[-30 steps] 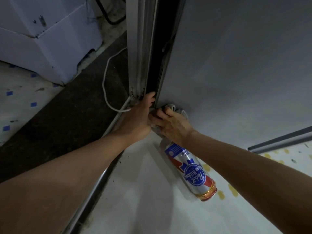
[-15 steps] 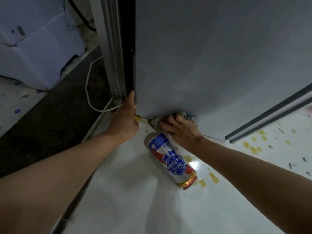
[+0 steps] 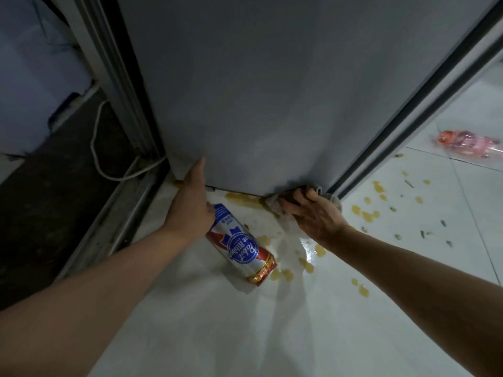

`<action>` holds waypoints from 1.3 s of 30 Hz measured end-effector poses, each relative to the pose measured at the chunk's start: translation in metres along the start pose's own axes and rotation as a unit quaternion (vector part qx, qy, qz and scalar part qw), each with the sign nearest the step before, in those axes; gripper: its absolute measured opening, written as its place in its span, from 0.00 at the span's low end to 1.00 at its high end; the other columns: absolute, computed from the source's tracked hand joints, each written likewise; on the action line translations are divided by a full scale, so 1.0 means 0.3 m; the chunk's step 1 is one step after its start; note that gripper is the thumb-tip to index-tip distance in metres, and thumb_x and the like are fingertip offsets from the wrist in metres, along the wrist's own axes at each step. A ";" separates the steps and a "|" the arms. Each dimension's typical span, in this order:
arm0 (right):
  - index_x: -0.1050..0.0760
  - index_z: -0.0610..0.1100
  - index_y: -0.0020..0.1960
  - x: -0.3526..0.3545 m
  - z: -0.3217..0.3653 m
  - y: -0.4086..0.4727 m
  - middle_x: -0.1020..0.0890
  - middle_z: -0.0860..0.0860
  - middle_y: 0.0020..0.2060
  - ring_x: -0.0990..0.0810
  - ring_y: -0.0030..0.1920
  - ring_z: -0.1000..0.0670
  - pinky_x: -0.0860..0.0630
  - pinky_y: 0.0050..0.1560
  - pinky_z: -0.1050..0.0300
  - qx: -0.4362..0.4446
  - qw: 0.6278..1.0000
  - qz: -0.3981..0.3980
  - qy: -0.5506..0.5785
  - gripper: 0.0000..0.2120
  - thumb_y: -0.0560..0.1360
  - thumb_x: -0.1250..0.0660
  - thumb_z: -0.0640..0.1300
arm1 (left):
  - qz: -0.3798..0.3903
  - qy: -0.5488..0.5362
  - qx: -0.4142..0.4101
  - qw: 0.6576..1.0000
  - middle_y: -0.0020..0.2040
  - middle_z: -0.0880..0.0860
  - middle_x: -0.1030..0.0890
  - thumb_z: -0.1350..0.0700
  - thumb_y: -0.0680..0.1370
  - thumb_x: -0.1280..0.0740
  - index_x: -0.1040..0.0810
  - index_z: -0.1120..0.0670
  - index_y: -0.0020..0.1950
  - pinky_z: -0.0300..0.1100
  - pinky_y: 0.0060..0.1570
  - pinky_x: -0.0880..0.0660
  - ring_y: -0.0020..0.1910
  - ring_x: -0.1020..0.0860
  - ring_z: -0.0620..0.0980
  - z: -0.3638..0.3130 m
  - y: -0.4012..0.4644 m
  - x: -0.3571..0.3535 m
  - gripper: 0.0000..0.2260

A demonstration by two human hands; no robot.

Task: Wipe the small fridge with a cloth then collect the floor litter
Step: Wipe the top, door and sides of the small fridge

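Note:
The grey side of the small fridge (image 3: 258,85) fills the upper middle of the head view. My right hand (image 3: 313,213) presses a grey cloth (image 3: 275,204) against the fridge's bottom edge near its right corner, fingers curled over the cloth. My left hand (image 3: 190,200) rests flat against the fridge's lower left corner, fingers straight. A red, white and blue beer can (image 3: 242,246) lies on its side on the white floor between my hands. A crushed pink plastic bottle (image 3: 471,144) lies on the tiles at the far right.
Yellow spill spots (image 3: 364,213) and small dark scraps (image 3: 424,234) dot the tiles to the right. A white cable (image 3: 96,148) loops on the dark floor at left beside a metal door track (image 3: 128,213). A white box (image 3: 35,85) stands at far left.
My right hand has slid the cloth rightward along the fridge's bottom edge to its right corner. My left hand stays at the left corner. The view has swung right, showing the pink bottle.

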State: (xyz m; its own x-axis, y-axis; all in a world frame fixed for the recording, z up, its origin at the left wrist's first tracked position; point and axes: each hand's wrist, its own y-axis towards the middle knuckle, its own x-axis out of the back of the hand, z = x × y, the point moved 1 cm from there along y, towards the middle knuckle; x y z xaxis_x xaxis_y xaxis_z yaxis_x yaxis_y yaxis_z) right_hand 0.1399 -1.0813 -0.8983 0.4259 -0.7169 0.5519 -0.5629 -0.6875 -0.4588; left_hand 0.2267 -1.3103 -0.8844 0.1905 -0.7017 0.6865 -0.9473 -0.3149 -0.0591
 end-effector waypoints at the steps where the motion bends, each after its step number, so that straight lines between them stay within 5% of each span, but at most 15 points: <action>1: 0.40 0.50 0.74 -0.012 -0.004 -0.016 0.58 0.51 0.75 0.49 0.72 0.42 0.46 0.71 0.50 -0.003 1.000 0.004 0.006 0.28 0.76 0.38 0.41 | 0.005 -0.009 -0.008 1.000 0.75 0.55 0.41 0.69 0.73 0.37 0.54 0.53 0.77 0.46 0.67 0.34 0.71 0.36 0.51 -0.024 -0.006 -0.020 0.38; 7: 0.35 0.46 0.72 -0.105 -0.031 -0.104 0.53 0.50 0.74 0.45 0.71 0.42 0.43 0.69 0.49 -0.027 0.999 0.013 0.034 0.20 0.80 0.47 0.42 | -0.004 -0.011 -0.032 0.999 0.75 0.55 0.41 0.67 0.74 0.36 0.52 0.53 0.76 0.48 0.68 0.35 0.71 0.36 0.52 -0.129 -0.007 -0.113 0.36; 14: 0.33 0.47 0.70 -0.104 -0.052 -0.137 0.50 0.49 0.74 0.43 0.69 0.42 0.41 0.68 0.47 -0.047 0.998 -0.007 0.044 0.20 0.79 0.42 0.43 | 0.004 0.010 -0.063 0.998 0.75 0.54 0.41 0.68 0.74 0.37 0.51 0.52 0.76 0.37 0.63 0.38 0.71 0.36 0.51 -0.188 -0.018 -0.151 0.36; 22: 0.27 0.43 0.64 -0.086 -0.158 -0.287 0.47 0.46 0.71 0.43 0.69 0.41 0.42 0.67 0.47 -0.076 0.997 -0.001 0.020 0.17 0.77 0.44 0.38 | 0.025 0.038 -0.128 0.991 0.74 0.55 0.39 0.67 0.74 0.36 0.51 0.53 0.76 0.52 0.67 0.33 0.70 0.34 0.54 -0.299 -0.031 -0.107 0.36; 27: 0.28 0.47 0.64 -0.052 -0.438 -0.498 0.37 0.49 0.66 0.37 0.60 0.42 0.39 0.57 0.48 -0.316 0.939 -0.067 0.116 0.19 0.75 0.45 0.44 | 0.022 0.047 -0.159 0.986 0.74 0.55 0.39 0.67 0.74 0.38 0.51 0.52 0.76 0.50 0.67 0.33 0.69 0.34 0.53 -0.378 -0.031 -0.087 0.35; 32: 0.28 0.47 0.63 0.080 -0.546 -0.545 0.32 0.48 0.64 0.33 0.56 0.43 0.37 0.54 0.50 -0.324 0.919 -0.131 0.185 0.24 0.70 0.33 0.54 | 0.033 0.036 -0.187 0.981 0.73 0.53 0.39 0.66 0.75 0.39 0.53 0.49 0.76 0.45 0.67 0.34 0.68 0.33 0.51 -0.458 -0.045 -0.080 0.35; 35: 0.26 0.43 0.58 0.116 -0.480 -0.538 0.30 0.47 0.61 0.28 0.53 0.43 0.29 0.49 0.49 -0.388 0.843 -0.198 0.316 0.18 0.72 0.33 0.51 | 0.028 0.041 -0.200 0.979 0.73 0.53 0.39 0.65 0.75 0.40 0.54 0.46 0.75 0.50 0.66 0.33 0.68 0.33 0.53 -0.508 -0.046 -0.056 0.35; 39: 0.22 0.43 0.57 0.128 -0.437 -0.570 0.26 0.44 0.57 0.27 0.54 0.47 0.30 0.53 0.60 -0.478 0.609 -0.311 0.551 0.16 0.71 0.38 0.34 | 0.011 0.055 -0.241 0.969 0.74 0.52 0.40 0.65 0.75 0.40 0.54 0.49 0.76 0.50 0.67 0.34 0.69 0.34 0.52 -0.578 -0.056 -0.004 0.35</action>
State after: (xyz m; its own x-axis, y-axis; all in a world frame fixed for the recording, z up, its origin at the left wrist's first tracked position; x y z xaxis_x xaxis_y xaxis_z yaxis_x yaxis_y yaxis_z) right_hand 0.1595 -0.9760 -0.7073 0.3296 0.5239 0.7854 -0.9151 -0.0275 0.4024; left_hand 0.1976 -1.1933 -0.7584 0.1658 -0.6247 0.7631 -0.9660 0.0528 0.2531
